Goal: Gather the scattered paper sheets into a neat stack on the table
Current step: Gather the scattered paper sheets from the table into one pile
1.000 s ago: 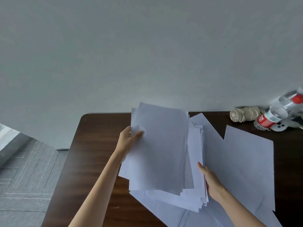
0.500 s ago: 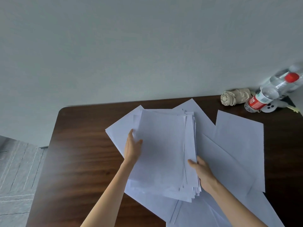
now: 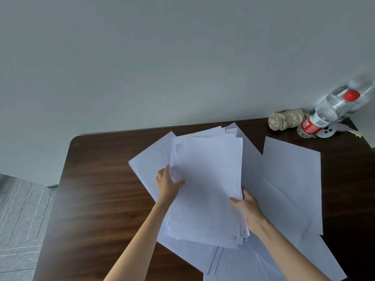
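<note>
A thick stack of white paper sheets (image 3: 207,185) lies at the middle of the dark wooden table (image 3: 97,199), its edges slightly fanned. My left hand (image 3: 167,184) grips the stack's left edge, thumb on top. On the right edge, my right hand (image 3: 246,209) holds the stack with the thumb over the top sheet. Loose sheets (image 3: 292,185) lie spread flat on the table to the right and under the stack. One more loose sheet (image 3: 149,161) sticks out at the left under the stack.
At the table's far right corner lie a clear water bottle (image 3: 324,116) with a red cap and label, a crumpled beige cloth (image 3: 284,119) and a small white object. A grey wall stands behind the table. Tiled floor shows at the left.
The stack has come down from a raised, tilted hold to lie flatter over the loose sheets. Both hands stayed on its edges. The view tilted down, showing more table.
</note>
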`<action>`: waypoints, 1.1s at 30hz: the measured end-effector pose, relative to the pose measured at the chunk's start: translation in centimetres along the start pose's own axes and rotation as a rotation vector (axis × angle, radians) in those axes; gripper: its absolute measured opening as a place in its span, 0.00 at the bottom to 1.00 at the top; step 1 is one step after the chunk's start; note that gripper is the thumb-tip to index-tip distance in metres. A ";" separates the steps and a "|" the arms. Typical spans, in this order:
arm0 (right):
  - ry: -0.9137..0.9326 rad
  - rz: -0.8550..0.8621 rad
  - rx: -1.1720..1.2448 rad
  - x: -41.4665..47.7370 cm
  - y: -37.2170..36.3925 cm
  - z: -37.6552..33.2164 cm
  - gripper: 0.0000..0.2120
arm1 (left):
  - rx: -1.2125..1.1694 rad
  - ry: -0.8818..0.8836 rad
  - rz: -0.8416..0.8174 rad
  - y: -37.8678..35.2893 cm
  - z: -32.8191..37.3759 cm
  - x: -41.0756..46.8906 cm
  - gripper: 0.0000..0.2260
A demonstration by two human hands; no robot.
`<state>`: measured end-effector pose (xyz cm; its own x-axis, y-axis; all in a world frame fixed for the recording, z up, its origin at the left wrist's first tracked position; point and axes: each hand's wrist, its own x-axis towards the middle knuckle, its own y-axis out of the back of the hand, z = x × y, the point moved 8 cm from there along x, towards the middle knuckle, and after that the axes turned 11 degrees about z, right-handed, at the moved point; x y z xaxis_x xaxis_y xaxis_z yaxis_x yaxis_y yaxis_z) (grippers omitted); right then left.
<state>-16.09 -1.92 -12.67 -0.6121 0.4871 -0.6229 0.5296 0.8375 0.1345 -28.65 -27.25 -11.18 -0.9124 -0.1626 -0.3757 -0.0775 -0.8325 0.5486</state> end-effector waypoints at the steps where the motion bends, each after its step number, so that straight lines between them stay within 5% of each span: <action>1: 0.000 -0.016 0.011 -0.1 0.2 -0.2 0.20 | -0.045 0.036 0.007 0.4 -0.3 0.1 0.37; 8: 0.002 -0.139 0.020 -1.5 2.6 -1.7 0.21 | -0.462 0.296 -0.161 1.8 -1.2 -1.6 0.38; 11: -0.001 -0.160 0.035 -2.0 3.6 -1.9 0.21 | -0.522 0.378 -0.422 0.6 -1.1 -3.8 0.39; 15: -0.006 -0.215 0.047 -2.2 4.7 -2.0 0.24 | -0.603 0.424 -0.670 -1.7 0.8 -8.5 0.17; 22: 0.034 -0.235 -0.100 -1.0 6.9 -2.7 0.17 | -0.536 0.347 -0.467 -5.0 0.1 -10.8 0.20; 26: 0.258 0.091 -0.441 1.6 10.6 -4.2 0.02 | -0.576 0.352 -0.271 -6.1 -1.1 -11.8 0.20; 29: 0.513 0.349 -0.981 3.2 13.7 -6.0 0.17 | -0.604 0.375 -0.176 -6.3 -2.2 -12.8 0.20; 33: 0.484 0.228 -1.318 5.0 14.0 -4.7 0.31 | -0.617 0.418 -0.096 -6.4 -3.6 -14.3 0.19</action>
<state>-14.51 13.37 -10.22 -0.8685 0.4510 -0.2058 -0.1189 0.2135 0.9697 -13.65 -21.51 -11.99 -0.6749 -0.1597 -0.7204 0.2027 -0.9789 0.0271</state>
